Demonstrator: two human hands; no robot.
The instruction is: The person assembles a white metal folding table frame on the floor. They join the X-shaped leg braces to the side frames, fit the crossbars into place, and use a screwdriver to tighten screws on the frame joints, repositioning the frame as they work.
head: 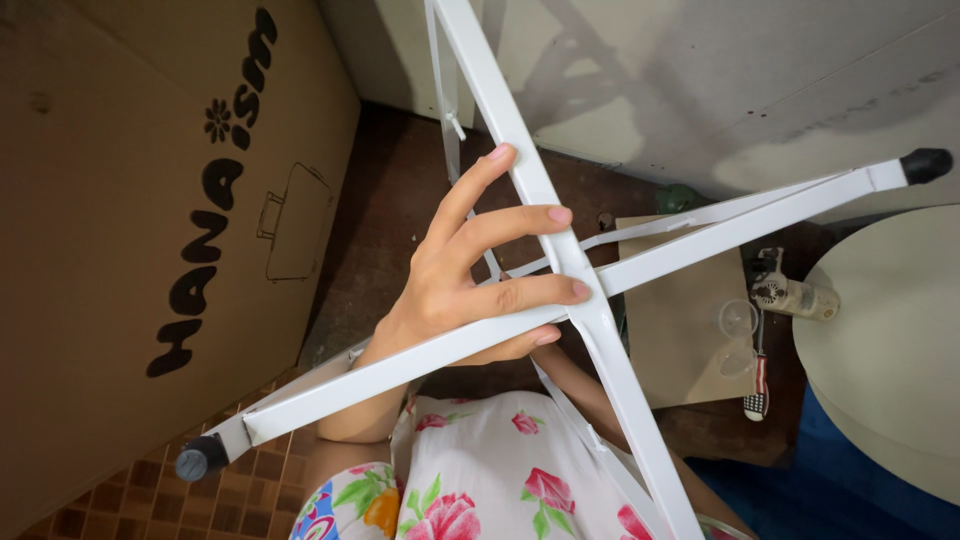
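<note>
The left hand (470,275) spreads its fingers (520,222) over the crossing point of a white metal folding frame (590,310) made of flat bars that form an X. The index finger lies along the bar that runs up toward the wall, the middle and ring fingertips press on the crossing joint, and the little finger curls under the bar that slopes down to the left; the hand rests open on the frame rather than closed around it. The right hand is hidden behind the frame, with only a forearm showing below the crossing, so its state cannot be told.

Two of the frame's bars end in black rubber caps, one (200,458) far below and left of the crossing, the other (925,165) far up and right of it. A large brown cardboard box (130,230) stands left of the frame. Behind the frame, right of the crossing, a beige square board (680,320) lies on the dark floor, with a small screwdriver with a striped handle (757,385) at its right edge. A round cream tabletop (890,350) sits further right.
</note>
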